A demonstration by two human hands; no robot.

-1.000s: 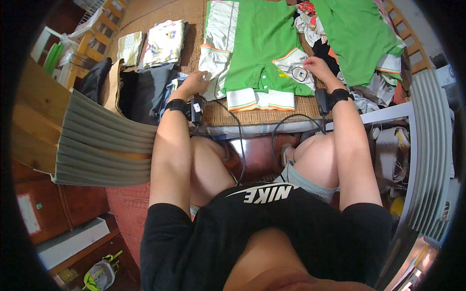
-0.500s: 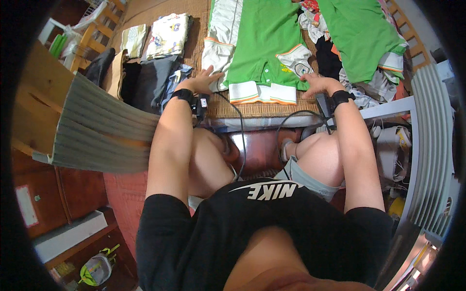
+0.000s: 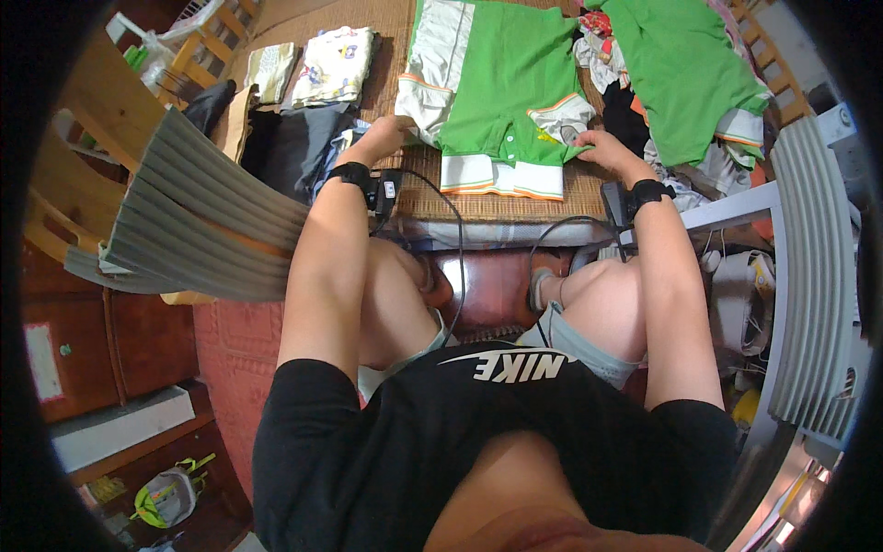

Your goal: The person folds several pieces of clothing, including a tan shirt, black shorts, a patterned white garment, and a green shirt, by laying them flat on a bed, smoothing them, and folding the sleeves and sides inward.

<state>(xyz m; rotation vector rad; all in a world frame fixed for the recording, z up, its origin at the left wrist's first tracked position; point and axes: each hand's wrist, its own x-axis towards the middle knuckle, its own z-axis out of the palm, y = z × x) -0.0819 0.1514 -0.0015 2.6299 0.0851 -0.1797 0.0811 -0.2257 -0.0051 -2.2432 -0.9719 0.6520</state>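
Observation:
A green and white polo shirt (image 3: pixel 515 78) lies spread on the woven mat, its white collar toward me. My left hand (image 3: pixel 384 140) is closed at the shirt's left shoulder, fingertips pinching the white cloth. On the other side my right hand (image 3: pixel 607 152) pinches the green right shoulder, which is pulled out to a point. One white sleeve with orange trim (image 3: pixel 563 117) is folded in over the shirt front. Both wrists wear black straps with small boxes and cables.
Right of the shirt lies a heap of clothes with another green garment (image 3: pixel 676 69) on top. Folded clothes (image 3: pixel 333 66) and dark trousers (image 3: pixel 294 147) sit at the left. The woven mat (image 3: pixel 497 210) ends near my knees; a grey corrugated panel (image 3: pixel 202 216) stands left.
My open fingers have closed on both shoulders of the shirt. The right shoulder is now drawn out toward my right hand. The view has shifted slightly.

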